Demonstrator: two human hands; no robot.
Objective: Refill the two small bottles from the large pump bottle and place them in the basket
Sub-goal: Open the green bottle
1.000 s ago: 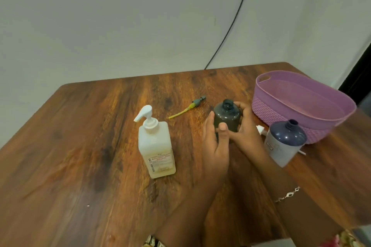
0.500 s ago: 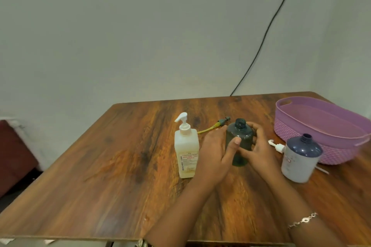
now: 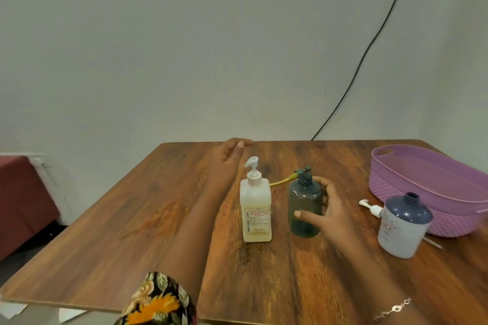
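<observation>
The large cream pump bottle (image 3: pixel 255 208) stands upright mid-table. Just right of it stands a small dark grey bottle (image 3: pixel 303 206), cap off, gripped by my right hand (image 3: pixel 323 208) with thumb in front and fingers behind. My left hand (image 3: pixel 228 155) hovers above and behind the pump head, fingers relaxed, holding nothing. A second small bottle (image 3: pixel 402 224), white with a dark blue top and open neck, stands further right, in front of the purple basket (image 3: pixel 412 179).
A green and yellow pump insert (image 3: pixel 291 178) lies on the wooden table (image 3: pixel 132 232) behind the bottles. A white pump cap (image 3: pixel 371 208) lies left of the white bottle. A black cable (image 3: pixel 369 45) runs down the wall. A red seat (image 3: pixel 21 198) sits at left.
My left hand let go of the dark grey bottle and rose toward the pump bottle's head. My right hand stays on the grey bottle. The camera view tilted upward.
</observation>
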